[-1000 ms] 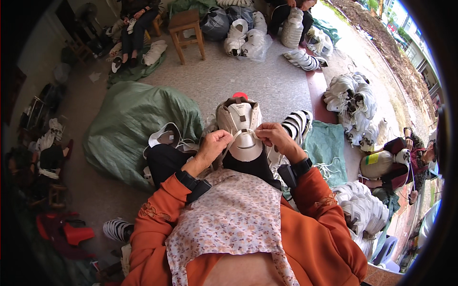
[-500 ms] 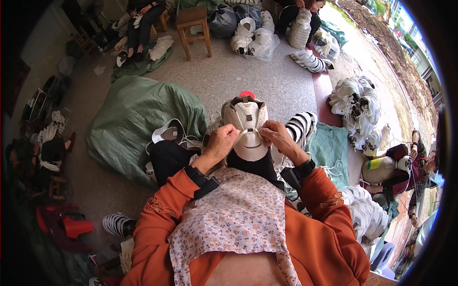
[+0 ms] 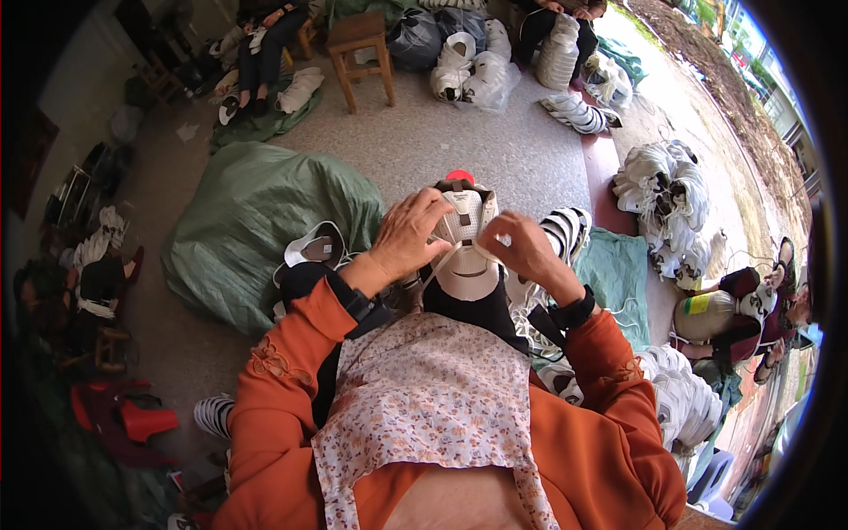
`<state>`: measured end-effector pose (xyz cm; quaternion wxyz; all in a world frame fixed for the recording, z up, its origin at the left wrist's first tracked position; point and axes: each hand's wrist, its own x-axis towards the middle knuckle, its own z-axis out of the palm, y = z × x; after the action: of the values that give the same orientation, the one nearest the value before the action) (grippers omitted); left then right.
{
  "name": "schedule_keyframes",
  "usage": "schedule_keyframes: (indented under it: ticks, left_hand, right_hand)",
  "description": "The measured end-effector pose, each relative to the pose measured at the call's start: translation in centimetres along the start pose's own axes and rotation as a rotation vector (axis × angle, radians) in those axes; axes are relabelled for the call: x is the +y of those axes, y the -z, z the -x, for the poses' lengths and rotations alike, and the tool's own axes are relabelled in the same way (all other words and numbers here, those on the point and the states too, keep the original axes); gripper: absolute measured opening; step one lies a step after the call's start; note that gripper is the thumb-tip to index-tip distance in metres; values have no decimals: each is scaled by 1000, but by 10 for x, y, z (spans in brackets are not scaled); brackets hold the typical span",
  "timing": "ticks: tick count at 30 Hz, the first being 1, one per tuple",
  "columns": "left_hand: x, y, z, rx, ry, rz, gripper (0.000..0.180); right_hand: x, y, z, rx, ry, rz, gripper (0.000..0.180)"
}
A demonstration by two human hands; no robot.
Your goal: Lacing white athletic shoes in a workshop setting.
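A white and beige shoe upper (image 3: 468,283) stands on my lap, its toe toward me and its tongue (image 3: 466,212) showing between the eyelet flaps. A pale shoelace (image 3: 442,270) crosses the front of the opening and trails down on the left. My left hand (image 3: 408,234) lies along the upper's left flap, thumb and fingers apart, with the thumb close to the lace. On the other flap, my right hand (image 3: 521,248) is bent into a pinch at the lace; its fingertips are partly hidden. A red round piece (image 3: 459,176) shows behind the upper.
Left of my knees lies a big green sack (image 3: 265,212) with a shoe upper (image 3: 316,247) against it. Striped uppers (image 3: 565,231) and a green cloth (image 3: 614,274) lie to the right. Piled uppers (image 3: 662,190), a wooden stool (image 3: 360,53) and seated people are farther off.
My left hand has opened from a pinch at the lace and moved up along the left flap. My right hand has turned slightly, staying by the right flap.
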<state>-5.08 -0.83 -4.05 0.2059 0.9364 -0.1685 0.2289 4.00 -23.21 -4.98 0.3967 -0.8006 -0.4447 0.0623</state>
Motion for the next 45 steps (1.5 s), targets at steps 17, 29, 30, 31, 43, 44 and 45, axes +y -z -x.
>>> schedule_keyframes:
  ticks: [17,29,30,31,43,44,45]
  left_hand:
    - [-30,2,-13,-464,107,413,30]
    - [-21,-6,-7,-349,173,485,26]
    - [-20,-7,-6,-324,198,513,26]
    - [-19,-7,-5,-318,243,538,27]
    - [-19,-7,-3,-291,208,557,23]
    - [-19,-8,-3,-271,181,560,23]
    - [-19,-8,-3,-268,178,576,23]
  right_hand:
    - [3,-14,-49,-255,211,-81,13]
    - [2,-13,-77,-512,373,-44,12]
    - [1,-13,-78,-535,320,17,12]
    - [-1,-13,-79,-566,246,92,11]
    - [-9,-15,-81,-687,155,270,11]
    - [-5,-16,-79,-702,136,278,11]
    - [-2,-17,-76,-596,132,142,9]
